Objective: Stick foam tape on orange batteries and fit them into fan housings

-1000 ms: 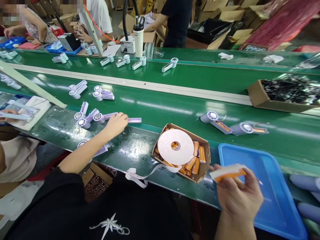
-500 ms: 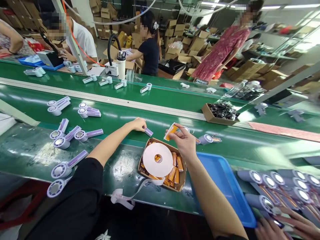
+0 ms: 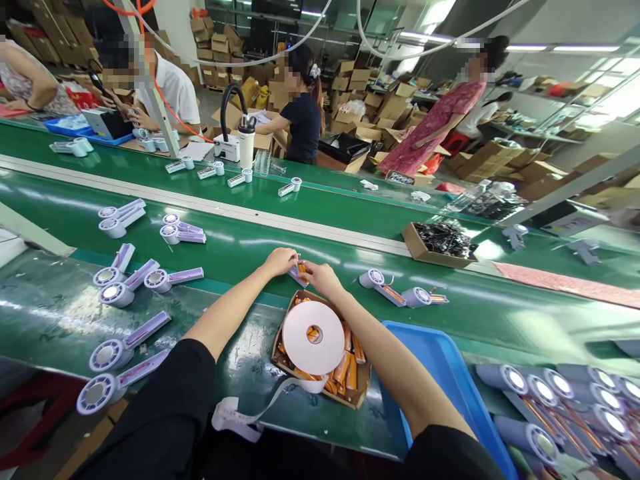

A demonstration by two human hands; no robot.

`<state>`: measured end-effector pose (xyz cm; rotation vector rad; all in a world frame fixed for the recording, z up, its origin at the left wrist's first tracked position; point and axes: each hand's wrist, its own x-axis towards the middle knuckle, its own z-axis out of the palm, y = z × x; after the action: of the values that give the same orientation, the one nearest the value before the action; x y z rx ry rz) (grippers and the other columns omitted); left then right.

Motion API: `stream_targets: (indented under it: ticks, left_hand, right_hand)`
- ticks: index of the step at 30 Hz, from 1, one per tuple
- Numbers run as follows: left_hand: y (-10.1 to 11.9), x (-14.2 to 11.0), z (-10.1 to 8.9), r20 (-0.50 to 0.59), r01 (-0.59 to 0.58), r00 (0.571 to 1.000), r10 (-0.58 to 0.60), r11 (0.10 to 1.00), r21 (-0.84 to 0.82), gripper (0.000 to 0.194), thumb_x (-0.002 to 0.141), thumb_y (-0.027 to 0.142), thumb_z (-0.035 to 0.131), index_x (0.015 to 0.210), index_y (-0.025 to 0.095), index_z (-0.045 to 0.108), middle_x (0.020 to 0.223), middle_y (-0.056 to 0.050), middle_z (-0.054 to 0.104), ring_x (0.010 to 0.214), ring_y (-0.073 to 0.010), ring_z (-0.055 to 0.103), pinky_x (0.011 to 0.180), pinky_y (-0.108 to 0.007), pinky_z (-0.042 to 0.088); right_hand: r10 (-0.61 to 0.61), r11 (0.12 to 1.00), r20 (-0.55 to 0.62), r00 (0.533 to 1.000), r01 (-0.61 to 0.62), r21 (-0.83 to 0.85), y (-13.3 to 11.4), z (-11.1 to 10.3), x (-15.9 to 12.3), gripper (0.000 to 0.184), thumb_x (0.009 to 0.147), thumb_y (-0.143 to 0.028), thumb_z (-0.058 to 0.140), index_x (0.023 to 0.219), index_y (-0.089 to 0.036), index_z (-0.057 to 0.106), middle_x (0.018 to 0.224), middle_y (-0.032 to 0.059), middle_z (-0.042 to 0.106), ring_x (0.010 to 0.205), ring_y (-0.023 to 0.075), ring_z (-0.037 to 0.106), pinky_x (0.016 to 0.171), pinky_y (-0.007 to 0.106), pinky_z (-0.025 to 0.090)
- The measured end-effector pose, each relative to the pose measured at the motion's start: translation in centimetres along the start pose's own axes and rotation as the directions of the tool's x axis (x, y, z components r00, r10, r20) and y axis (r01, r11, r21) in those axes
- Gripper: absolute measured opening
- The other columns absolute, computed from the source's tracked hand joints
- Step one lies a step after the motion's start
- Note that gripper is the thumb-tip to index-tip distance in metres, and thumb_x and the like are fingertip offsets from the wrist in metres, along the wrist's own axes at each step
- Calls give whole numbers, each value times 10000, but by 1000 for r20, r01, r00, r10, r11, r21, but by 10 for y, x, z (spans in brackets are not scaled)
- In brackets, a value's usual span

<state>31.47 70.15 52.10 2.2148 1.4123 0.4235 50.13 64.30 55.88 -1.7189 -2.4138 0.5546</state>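
My left hand [image 3: 280, 262] is closed on a lilac handheld fan [image 3: 297, 275], most of which the hand hides; its open handle points toward me. My right hand [image 3: 324, 279] pinches an orange-wrapped battery [image 3: 301, 267] at that handle, and the two hands almost meet. Whether the battery sits fully inside the handle I cannot tell. Just below my hands stands a cardboard box [image 3: 363, 393] of orange batteries [image 3: 351, 373]. On top of them lies a roll of white tape [image 3: 300, 333], its loose end trailing over the near edge.
Several lilac fans [image 3: 116, 293] lie to the left, and two fans [image 3: 419, 297] with orange parts to the right. A blue tray [image 3: 450, 347] is beside my right forearm. Beyond stands a carton of black parts [image 3: 435, 257]. Co-workers [image 3: 303, 113] are across the belt.
My right hand has moved left and down, bringing the battery from above the box to the fan handle in my left hand. The view has shifted slightly.
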Motion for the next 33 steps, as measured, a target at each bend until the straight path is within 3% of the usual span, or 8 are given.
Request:
stream_targets:
  ticks: [8,15,19,22,25,27,31,33]
  left_hand:
    - [10,1,5,-27,104,994,-104,994,-18,276,1049,411,658,1140,157,717,1223,-92,726,1174,-238,683,1079,-494,552]
    - [30,6,-8,-54,202,978,-203,979,-22,242,1055,374,640,1126,154,712,1146,-89,734,1075,-223,698,1002,-449,578]
    - [52,-26,-19,-213,198,957,-198,980,-21,317,1061,298,559,1312,140,671,1408,-211,657,1381,-330,552,1190,-532,425]
    - [67,-83,-22,-102,-124,987,123,992,-4,513,942,451,748,1401,240,661,1524,-147,614,1490,-339,458,1286,-503,325]
    - [77,-145,-25,238,-535,818,524,845,-24,697,756,511,909,1400,376,682,1580,-94,589,1538,-364,438,1310,-525,299]
    - [80,-172,-30,343,-592,760,553,806,12,799,727,471,935,1462,434,625,1653,-80,518,1586,-390,380,1308,-586,285]
    - [82,-194,-45,277,-570,803,528,816,96,772,817,472,881,1513,319,586,1571,-124,599,1551,-403,428,1276,-596,364]
    - [84,-202,-52,124,-539,842,525,828,154,742,849,540,845,1485,239,609,1513,-152,637,1518,-415,453,1276,-603,378]
  right_hand:
    - [-8,962,206,979,64,-264,-12,1,8,451,1075,-481,541,1483,-322,652,1220,149,787,1105,329,756,943,392,547]
    - [-63,969,228,972,115,-220,-21,-27,15,352,1027,-431,648,1290,-240,782,1167,143,816,1111,326,770,990,399,567]
    - [-84,989,20,996,86,-118,0,-54,-46,448,1123,-338,415,1474,-217,666,1449,109,715,1343,259,678,1143,380,509]
    - [-66,992,-210,975,88,94,20,-54,-124,433,1111,-380,430,1332,-193,752,1354,103,768,1269,251,725,1111,401,556]
    - [-19,928,-341,940,143,343,31,-42,-194,342,1047,-445,572,1095,-234,836,1087,74,845,1018,251,809,925,387,646]
    - [26,900,-352,936,132,415,31,-34,-224,304,1014,-452,625,1030,-245,848,1019,70,851,937,247,818,857,372,658]
    - [209,817,-406,890,70,573,16,-26,-246,351,996,-496,624,986,-210,827,863,73,834,742,226,790,691,328,636]
    - [244,717,-282,928,23,696,-1,-20,-247,398,989,-517,619,1107,-182,798,722,39,781,570,187,702,552,284,563]
